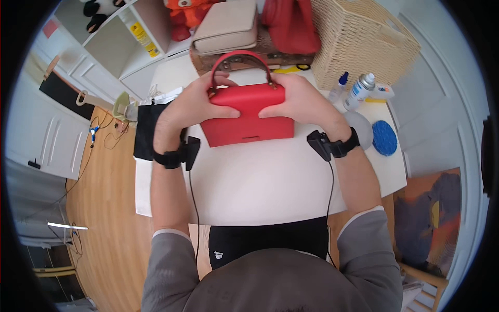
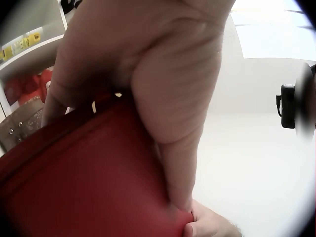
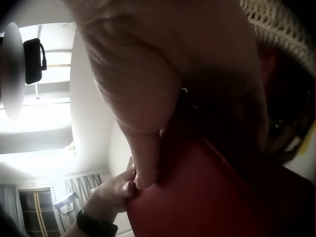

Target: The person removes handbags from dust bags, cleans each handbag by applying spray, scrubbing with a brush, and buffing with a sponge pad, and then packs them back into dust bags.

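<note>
A red handbag [image 1: 249, 127] stands over the white table, its curved top handle [image 1: 241, 53] raised. My left hand [image 1: 199, 104] grips its upper left side, thumb across the front flap and fingers round the back. On the upper right side my right hand [image 1: 300, 101] holds it the same way, the two thumbs pointing towards each other. Close up in the left wrist view, the left thumb [image 2: 180, 173] presses on the red front. From the right wrist, the right thumb [image 3: 145, 163] lies along the bag's edge. Most fingertips are hidden behind the bag.
Behind stand a beige bag [image 1: 226, 28], a brown case [image 1: 205, 62], another red bag [image 1: 291, 26] and a woven basket [image 1: 358, 47]. A spray can [image 1: 358, 91], a small bottle [image 1: 338, 88] and a blue round item [image 1: 384, 138] sit at the right. Black cloth [image 1: 148, 132] lies at the left edge.
</note>
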`<state>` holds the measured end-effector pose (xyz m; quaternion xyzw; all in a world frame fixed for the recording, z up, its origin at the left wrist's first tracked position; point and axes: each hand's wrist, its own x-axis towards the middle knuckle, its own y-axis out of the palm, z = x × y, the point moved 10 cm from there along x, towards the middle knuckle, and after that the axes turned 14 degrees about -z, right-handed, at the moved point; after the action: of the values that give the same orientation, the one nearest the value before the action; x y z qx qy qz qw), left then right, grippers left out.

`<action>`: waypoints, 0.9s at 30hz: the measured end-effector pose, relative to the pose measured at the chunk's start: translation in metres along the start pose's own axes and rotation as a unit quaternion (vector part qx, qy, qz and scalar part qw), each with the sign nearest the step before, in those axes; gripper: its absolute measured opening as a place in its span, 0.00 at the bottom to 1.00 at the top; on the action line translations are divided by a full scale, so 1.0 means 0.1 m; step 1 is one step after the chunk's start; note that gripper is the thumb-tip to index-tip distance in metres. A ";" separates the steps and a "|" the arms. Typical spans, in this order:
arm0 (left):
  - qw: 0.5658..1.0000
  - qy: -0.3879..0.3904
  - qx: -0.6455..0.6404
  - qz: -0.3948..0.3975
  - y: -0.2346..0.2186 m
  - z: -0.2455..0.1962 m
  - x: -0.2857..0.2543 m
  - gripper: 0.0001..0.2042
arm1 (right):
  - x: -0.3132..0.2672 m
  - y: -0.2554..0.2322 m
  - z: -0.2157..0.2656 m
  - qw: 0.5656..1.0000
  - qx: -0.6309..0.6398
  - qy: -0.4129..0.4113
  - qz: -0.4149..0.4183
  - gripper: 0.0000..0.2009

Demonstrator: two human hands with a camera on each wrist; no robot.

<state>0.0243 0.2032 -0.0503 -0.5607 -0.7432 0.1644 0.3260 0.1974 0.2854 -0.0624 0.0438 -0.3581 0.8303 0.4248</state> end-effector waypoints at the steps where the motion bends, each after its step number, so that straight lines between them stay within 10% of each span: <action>1: 0.999 -0.001 -0.032 0.014 0.02 -0.04 -0.01 0.30 | 0.00 -0.01 0.05 1.000 -0.001 -0.019 -0.003 0.29; 5: 0.993 -0.104 -0.014 0.057 0.06 0.06 -0.04 0.30 | -0.03 0.02 0.07 1.000 0.008 -0.028 -0.003 0.28; 27: 0.991 -0.115 0.023 0.066 0.15 -0.10 -0.13 0.31 | -0.01 0.06 -0.03 0.996 0.057 -0.028 0.061 0.32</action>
<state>0.0437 0.1942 -0.0561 -0.5784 -0.7330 0.2660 0.2396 0.1945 0.2840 -0.0681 0.0690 -0.3239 0.8720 0.3605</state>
